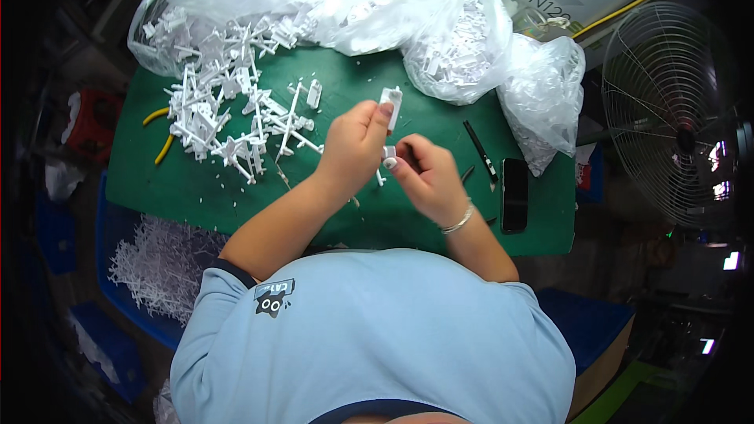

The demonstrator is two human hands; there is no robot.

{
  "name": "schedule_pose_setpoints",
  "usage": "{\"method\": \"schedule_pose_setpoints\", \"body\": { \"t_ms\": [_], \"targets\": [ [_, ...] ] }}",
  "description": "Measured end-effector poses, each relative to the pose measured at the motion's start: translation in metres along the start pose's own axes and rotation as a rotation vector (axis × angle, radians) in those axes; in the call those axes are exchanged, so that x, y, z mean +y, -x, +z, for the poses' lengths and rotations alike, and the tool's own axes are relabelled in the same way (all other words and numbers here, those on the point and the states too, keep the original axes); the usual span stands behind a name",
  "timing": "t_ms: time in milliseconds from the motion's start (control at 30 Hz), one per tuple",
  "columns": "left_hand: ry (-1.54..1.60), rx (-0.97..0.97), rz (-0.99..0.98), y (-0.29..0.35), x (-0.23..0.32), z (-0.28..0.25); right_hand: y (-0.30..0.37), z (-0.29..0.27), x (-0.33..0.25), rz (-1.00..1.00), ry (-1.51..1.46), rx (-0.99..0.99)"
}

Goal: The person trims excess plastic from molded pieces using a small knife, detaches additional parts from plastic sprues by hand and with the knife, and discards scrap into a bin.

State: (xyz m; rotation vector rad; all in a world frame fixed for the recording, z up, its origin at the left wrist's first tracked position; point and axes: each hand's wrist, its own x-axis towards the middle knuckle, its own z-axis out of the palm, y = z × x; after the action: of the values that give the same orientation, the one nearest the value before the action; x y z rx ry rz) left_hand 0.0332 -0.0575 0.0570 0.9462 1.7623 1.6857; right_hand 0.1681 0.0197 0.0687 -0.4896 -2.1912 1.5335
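My left hand (355, 144) is closed around a white moulded plastic part (395, 107), whose flat end sticks up past the thumb. Close beside it, the thumb and fingers of my right hand (430, 179) pinch at a small white plastic piece (389, 155) just below the left fingers. Whether that piece belongs to the same part is hidden by the fingers. To the left lies a heap of white plastic parts on sprues (206, 116), with one loose white part (314, 94) near the left hand. A thin sprue stick pokes out beneath my hands.
Clear bags of white parts (463, 51) line the table's far side. Yellow-handled pliers (162, 148) lie left, partly under the heap. A black pen-like tool (480, 150) and a phone (514, 196) lie right. A blue bin (118, 298) holds sprue scraps; a fan (682, 122) stands right.
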Motion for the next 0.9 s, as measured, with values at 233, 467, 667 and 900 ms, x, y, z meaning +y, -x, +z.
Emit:
{"method": "schedule_pose_setpoints", "body": {
  "t_ms": [233,467,667,900],
  "targets": [
    [0.031,-0.118,-0.013,-0.006,0.017,0.022,0.001,-0.012,0.005,-0.286,0.072,0.192],
    [-0.633,-0.124,0.38,-0.097,0.031,0.061,-0.048,-0.179,-0.019,-0.089,0.778,0.857],
    [-0.611,-0.084,0.393,-0.117,0.009,0.063,-0.071,-0.243,0.013,0.208,1.095,0.765],
    [-0.664,-0.177,0.424,-0.034,0.031,-0.008,-0.053,-0.249,0.008,0.219,1.28,0.755]
  ]
}}
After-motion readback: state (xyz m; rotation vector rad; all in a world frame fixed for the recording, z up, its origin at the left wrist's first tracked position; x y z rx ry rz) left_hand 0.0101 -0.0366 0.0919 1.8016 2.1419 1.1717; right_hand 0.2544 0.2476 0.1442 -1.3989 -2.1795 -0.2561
